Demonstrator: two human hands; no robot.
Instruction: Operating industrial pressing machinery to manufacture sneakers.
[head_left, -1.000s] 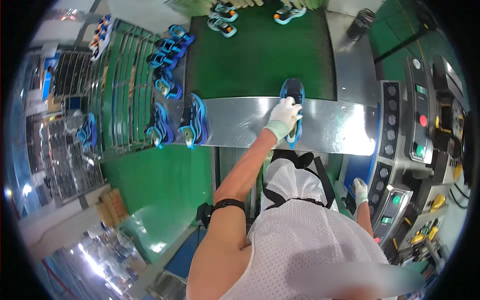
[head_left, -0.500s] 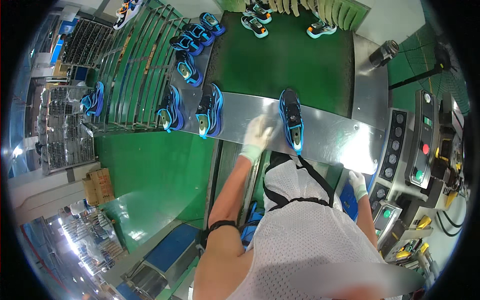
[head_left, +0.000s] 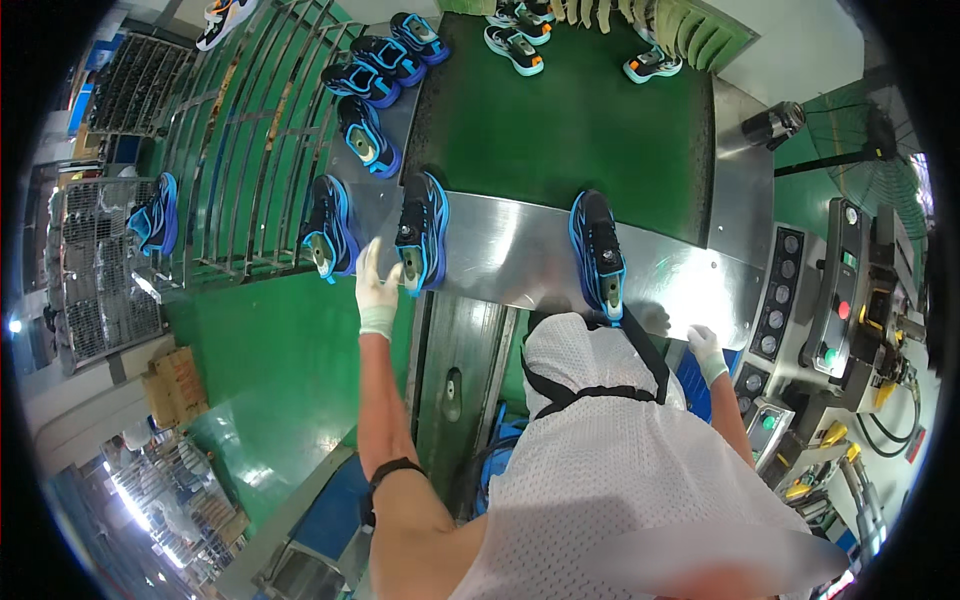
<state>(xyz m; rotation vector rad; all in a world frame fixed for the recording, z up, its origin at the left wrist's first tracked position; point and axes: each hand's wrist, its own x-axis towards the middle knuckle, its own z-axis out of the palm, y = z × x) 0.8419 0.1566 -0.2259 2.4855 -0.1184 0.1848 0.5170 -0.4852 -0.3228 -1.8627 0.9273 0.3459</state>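
Along the near edge of the metal surface, three black-and-blue sneakers are set apart with their heels toward the person and their toes toward the green conveyor belt. The left-hand sneaker and the middle sneaker lie close together, their long axes running nearly straight away from the person. The right-hand sneaker lies well apart from them, its long axis angled so that the toe is turned slightly left and the heel loop reaches the near edge. All three rest upright on their soles. The left grip, a white-gloved hand, is positioned at the gap between the left-hand and middle sneakers, next to their heels. Its fingers are extended and spread, with the thumb side beside the heel of the middle sneaker; the grip is released and encloses neither sneaker. Contact with the middle heel cannot be determined. The right grip, also a white-gloved hand, is located by the right end of the surface, near the control panel; whether it is clenched or released cannot be determined. Four further black-and-blue sneakers stand in a line beside the belt, next to the barred metal rack.
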